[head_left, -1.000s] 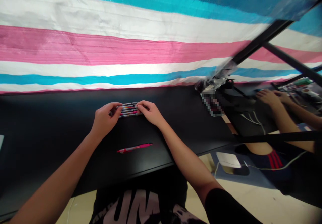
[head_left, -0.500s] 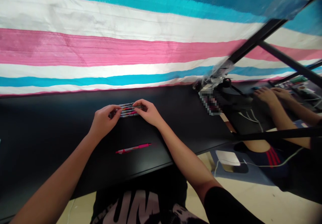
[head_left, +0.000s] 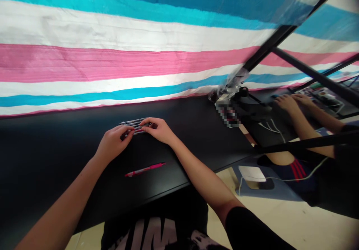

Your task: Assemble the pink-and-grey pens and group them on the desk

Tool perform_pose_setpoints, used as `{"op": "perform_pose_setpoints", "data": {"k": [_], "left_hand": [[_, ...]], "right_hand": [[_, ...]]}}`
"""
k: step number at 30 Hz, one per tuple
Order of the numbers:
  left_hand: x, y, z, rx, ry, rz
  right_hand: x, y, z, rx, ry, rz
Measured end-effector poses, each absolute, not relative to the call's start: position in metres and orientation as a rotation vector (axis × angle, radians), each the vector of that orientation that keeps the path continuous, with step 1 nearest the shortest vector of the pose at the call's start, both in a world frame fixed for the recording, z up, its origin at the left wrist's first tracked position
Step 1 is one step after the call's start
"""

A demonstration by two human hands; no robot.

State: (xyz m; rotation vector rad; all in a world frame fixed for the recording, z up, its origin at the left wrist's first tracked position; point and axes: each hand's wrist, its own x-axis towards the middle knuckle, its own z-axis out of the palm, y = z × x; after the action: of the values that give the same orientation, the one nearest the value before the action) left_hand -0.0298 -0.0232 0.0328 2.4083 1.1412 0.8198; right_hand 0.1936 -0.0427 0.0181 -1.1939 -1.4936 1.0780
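Note:
Several slim pens (head_left: 134, 123) with grey barrels lie side by side in a row on the black table (head_left: 70, 141). At the row's left end, my left hand (head_left: 113, 142) is closed, its thumb and fingertips pinched on the nearer pens. My right hand (head_left: 157, 129) curls over the right end, index finger and thumb on the pens. Fingers cover both ends of several pens, so the exact grip is partly hidden. Closer to me, apart from both hands, a pink pen (head_left: 145, 170) with a clear middle lies slightly slanted.
A striped sheet (head_left: 112, 64) hangs behind the table. To the right lie a pixelated item (head_left: 228, 114) and clear plastic wrap (head_left: 235, 82). Black metal bars (head_left: 269, 46) cross the right side. Beyond them are another person's hands (head_left: 288, 102) and a white box (head_left: 251, 173) with a cable.
The view has shifted a little. My left fingertips have moved toward the near side of the row, leaving the left ends of the far pens uncovered. The pink pen stays lying.

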Motion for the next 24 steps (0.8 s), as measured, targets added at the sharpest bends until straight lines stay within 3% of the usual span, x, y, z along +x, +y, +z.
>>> {"op": "perform_pose_setpoints", "data": {"k": [24], "left_hand": [[-0.0347, -0.0155, 0.0231, 2.456, 1.124, 0.931]], "right_hand": [[0.1929, -0.0434, 0.0238, -1.205, -1.554, 0.999]]}}
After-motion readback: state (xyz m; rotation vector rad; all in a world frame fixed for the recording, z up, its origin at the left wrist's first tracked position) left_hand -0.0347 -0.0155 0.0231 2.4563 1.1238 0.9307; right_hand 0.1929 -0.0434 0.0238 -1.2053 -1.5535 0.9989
